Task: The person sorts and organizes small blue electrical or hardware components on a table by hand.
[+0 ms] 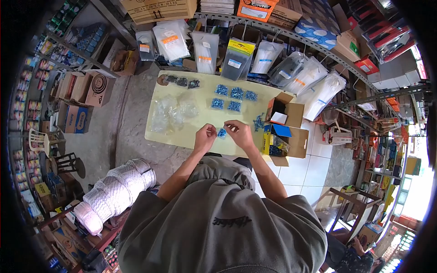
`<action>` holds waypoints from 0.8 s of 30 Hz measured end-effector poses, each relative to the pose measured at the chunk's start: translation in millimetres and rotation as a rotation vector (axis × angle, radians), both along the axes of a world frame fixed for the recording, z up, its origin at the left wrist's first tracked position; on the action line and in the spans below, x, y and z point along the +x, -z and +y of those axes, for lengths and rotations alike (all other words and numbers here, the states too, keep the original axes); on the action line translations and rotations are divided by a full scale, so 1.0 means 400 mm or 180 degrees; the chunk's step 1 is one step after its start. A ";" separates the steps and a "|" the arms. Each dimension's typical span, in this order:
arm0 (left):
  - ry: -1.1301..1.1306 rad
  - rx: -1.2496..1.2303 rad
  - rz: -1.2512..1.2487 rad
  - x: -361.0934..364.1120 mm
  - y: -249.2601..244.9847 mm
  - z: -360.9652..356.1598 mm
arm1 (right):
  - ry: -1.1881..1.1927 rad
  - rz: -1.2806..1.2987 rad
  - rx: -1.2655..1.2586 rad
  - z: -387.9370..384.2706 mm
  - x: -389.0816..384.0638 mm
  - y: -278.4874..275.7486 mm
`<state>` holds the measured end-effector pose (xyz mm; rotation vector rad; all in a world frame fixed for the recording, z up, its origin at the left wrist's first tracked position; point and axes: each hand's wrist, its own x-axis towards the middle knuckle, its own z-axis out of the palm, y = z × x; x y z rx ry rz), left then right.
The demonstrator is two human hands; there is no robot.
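A small clear plastic bag [221,133] with blue pieces in it is between my hands at the table's near side. My left hand [206,137] is closed at the bag's left edge, fingers curled in a pinch. From the right, my right hand [239,133] pinches at the bag's upper right edge. Further back on the table lie several filled bags of blue pieces [236,93] in two rows. Loose blue pieces [258,122] form a small pile right of my right hand. Clear empty-looking bags [168,113] are heaped to the left.
Open cardboard boxes [298,141] stand at the right end of the pale yellow table [182,140]. Dark packets [182,82] lie at its back left. Hanging packs of cable ties [205,52] line the rack behind. A large white rope roll [118,189] stands at lower left.
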<state>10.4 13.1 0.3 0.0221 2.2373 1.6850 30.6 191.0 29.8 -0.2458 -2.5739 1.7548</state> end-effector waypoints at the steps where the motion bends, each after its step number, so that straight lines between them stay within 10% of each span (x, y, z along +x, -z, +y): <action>1: 0.0016 -0.0009 -0.0006 0.000 0.000 0.000 | 0.0016 -0.0006 -0.0009 -0.015 0.011 0.004; 24: 0.0024 -0.0040 0.0100 0.000 0.003 -0.004 | 0.0695 0.0066 0.0513 0.018 0.067 0.042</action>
